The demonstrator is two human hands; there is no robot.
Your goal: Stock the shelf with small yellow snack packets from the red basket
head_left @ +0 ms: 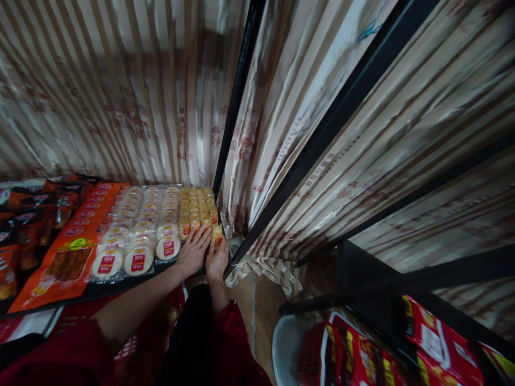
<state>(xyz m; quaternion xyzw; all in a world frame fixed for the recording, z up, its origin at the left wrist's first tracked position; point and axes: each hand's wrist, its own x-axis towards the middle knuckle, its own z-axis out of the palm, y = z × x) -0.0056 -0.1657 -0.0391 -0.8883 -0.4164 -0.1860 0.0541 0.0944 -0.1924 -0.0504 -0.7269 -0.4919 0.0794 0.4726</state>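
Note:
Small yellow wrapped snack packs (196, 202) stand in close rows at the right end of a dark shelf. My left hand (195, 250) lies over the front of these rows, fingers stretched out and touching the packs. My right hand (218, 259) is closed on one yellow snack pack (217, 235) at the shelf's right front corner, beside the front row. Left of my hands are rows of round white wrapped cakes (139, 258) with red labels. An orange snack package (69, 262) lies further left.
Dark bagged snacks (28, 214) fill the far left. Pleated curtains (161, 96) hang behind the shelf, with black metal posts (237, 102) before them. A red basket (140, 338) is below. Red snack bags (358, 348) and a white tub (281, 343) are at lower right.

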